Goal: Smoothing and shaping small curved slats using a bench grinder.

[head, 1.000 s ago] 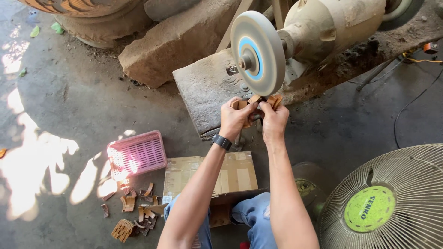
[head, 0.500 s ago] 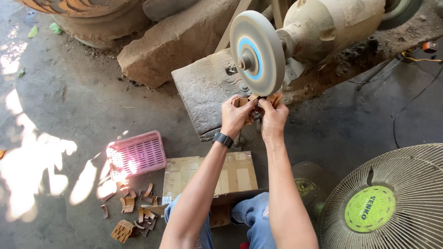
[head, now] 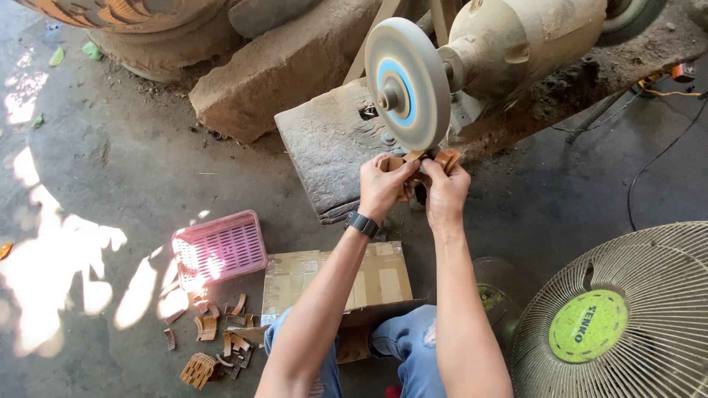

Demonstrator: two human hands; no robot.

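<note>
Both hands, left hand [head: 383, 186] and right hand [head: 444, 189], close tightly around a small wooden piece [head: 413, 157], pressing it up against the lower edge of the grinding wheel [head: 406, 82] just above, apparently to steady it.

1. A flat brown cardboard box [head: 338, 278] with pale tape strips lies on the near floor, just right of the pink basket [head: 220, 249].
2. A round green label [head: 588, 326] sits at the fan's [head: 649, 258] centre, near right.
</note>
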